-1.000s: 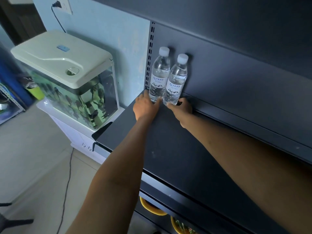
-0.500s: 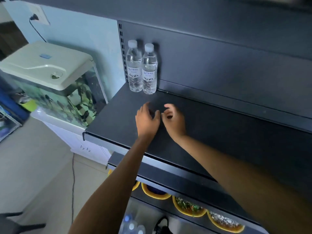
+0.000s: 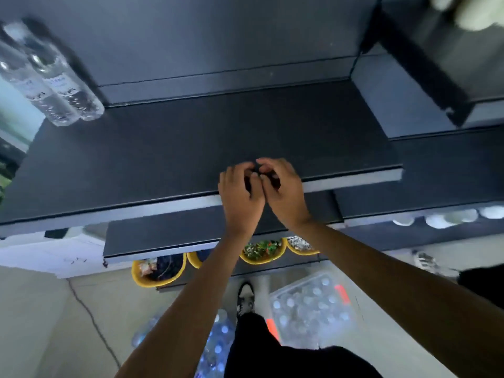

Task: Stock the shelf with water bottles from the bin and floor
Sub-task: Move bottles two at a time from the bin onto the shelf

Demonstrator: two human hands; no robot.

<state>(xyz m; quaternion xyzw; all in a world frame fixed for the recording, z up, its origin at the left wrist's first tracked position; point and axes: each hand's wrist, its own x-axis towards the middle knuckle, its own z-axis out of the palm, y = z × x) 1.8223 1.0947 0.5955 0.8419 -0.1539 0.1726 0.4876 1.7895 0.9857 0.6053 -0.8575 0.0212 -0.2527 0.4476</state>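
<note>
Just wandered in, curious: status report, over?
Left hand, right hand empty, over shelf edge. Two bottles standing at shelf's back left. Bin full on floor. Shoe beside bin.

Let go of the two bottles [image 3: 54,85] at the back of the shelf [image 3: 163,154]. Drew left hand [image 3: 240,192] and right hand [image 3: 283,189] away to the shelf's front edge, side by side, fingers loosely curled and holding nothing. Tipped the view downward, bringing in the bin [image 3: 341,293] of bottles on the floor [image 3: 41,323] below the shelf's front, plus loose bottles [image 3: 218,336] beside it.
</note>
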